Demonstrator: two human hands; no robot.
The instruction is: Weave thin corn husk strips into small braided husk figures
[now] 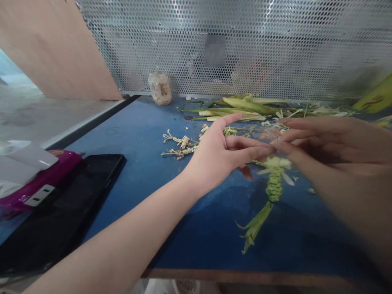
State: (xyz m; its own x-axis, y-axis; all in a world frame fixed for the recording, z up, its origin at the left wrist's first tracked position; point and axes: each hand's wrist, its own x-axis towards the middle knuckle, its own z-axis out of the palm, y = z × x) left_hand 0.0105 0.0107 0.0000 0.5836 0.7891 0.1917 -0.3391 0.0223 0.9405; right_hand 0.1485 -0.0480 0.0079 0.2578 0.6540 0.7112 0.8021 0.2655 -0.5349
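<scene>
My left hand (225, 151) reaches over the table, thumb and fingers pinched at the top of a green woven corn-husk figure (274, 185). The figure has a plaited body, a pale head end with small side strips, and a loose leafy tail pointing toward me. My right hand (333, 143) meets the left fingertips at that same end, its thumb and fingers pinched together and blurred by motion. Whatever lies between the right fingertips is too small to make out. Just beyond my left wrist lie dried braided husk pieces (181, 141), partly covered by the hand.
Green corn husks (248, 104) and scraps lie along the back of the blue table (128, 122), before a perforated metal panel (183, 45). A jar (160, 88) stands back left. Left are a black tablet-like slab (70, 208) and a magenta-and-white device (39, 179). A yellow-green object (375, 96) leans right.
</scene>
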